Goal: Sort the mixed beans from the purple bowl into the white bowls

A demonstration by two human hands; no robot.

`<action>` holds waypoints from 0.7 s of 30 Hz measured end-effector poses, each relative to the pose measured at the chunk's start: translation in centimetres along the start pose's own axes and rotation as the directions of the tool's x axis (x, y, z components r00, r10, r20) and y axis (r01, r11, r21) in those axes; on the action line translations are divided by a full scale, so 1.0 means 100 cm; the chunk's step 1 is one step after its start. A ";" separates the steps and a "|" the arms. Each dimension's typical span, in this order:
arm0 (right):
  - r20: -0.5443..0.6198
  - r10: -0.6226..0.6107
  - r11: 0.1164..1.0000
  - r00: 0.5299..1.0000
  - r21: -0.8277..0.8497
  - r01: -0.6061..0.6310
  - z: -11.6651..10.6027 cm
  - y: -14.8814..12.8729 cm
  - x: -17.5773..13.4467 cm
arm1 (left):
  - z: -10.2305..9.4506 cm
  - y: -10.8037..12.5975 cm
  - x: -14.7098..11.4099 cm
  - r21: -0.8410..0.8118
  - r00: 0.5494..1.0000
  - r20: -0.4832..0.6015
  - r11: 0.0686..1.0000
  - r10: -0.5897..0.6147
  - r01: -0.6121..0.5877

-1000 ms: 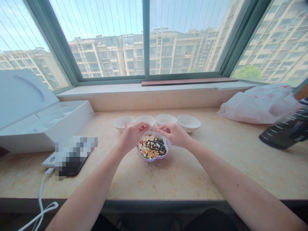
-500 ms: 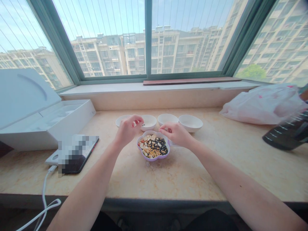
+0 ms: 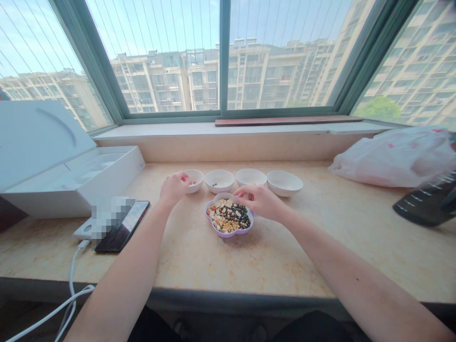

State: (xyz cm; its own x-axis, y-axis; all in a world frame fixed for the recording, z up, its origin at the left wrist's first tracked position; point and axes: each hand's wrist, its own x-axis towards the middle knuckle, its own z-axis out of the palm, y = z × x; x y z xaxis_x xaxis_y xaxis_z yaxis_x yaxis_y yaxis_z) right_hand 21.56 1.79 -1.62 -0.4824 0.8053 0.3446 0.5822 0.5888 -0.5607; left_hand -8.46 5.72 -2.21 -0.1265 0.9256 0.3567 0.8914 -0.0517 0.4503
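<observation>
My left hand (image 3: 173,191) is at the near-left edge of the leftmost white bowl (image 3: 197,186), which has a few reddish pieces in it. Its fingertips are pinched together, and whatever lies between them is too small to make out. A purple-rimmed, petal-shaped bowl (image 3: 230,234) stands in front of the row, full of mixed black beans, yellow kernels and pale peanuts (image 3: 228,204). Over that bowl's far right rim is my right hand (image 3: 261,202), fingers curled and closed; their grip is hidden. A second white bowl (image 3: 220,182) contains a few dark beans.
Two more white bowls, the third (image 3: 251,177) and fourth (image 3: 285,184), complete the row. On the left are an open white box (image 3: 107,175), a phone (image 3: 121,232) and a white cable (image 3: 73,270). A plastic bag (image 3: 392,156) and a dark container (image 3: 423,202) lie right.
My left hand has moved left, from in front of the second white bowl to the leftmost one. My right hand stays by the petal-shaped bowl. The view has shifted slightly.
</observation>
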 end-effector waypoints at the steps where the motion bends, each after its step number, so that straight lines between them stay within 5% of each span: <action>1: 0.007 0.000 1.000 1.000 0.020 0.000 0.001 -0.002 0.000 | 0.001 -0.001 0.000 0.007 1.000 0.012 1.000 -0.002 0.002; 5: 0.086 0.011 0.983 0.996 0.180 -0.026 0.005 -0.014 -0.004 | 0.002 0.002 -0.001 0.003 1.000 0.003 1.000 0.019 -0.019; 9: 0.246 -0.124 0.957 0.961 0.287 0.050 0.012 -0.032 -0.009 | -0.001 0.016 -0.007 -0.048 0.995 -0.033 0.994 0.099 -0.100; 16: 0.436 -0.171 0.983 0.883 0.137 0.123 0.020 -0.044 -0.012 | 0.001 0.037 -0.019 -0.167 0.954 -0.017 0.940 0.298 -0.297; 21: 0.389 -0.176 0.981 0.904 -0.008 0.194 0.019 -0.035 -0.007 | 0.006 0.046 -0.025 -0.214 0.950 -0.005 0.927 0.313 -0.307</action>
State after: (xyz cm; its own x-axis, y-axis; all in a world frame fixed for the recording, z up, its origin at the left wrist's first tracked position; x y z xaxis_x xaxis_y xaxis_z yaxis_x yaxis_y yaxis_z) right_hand 18.62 -0.97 -1.32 -0.7932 0.5974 0.1180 0.4823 0.7346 -0.4772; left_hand -3.77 3.37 -1.47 0.1568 0.8610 0.4838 0.7725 -0.4121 0.4832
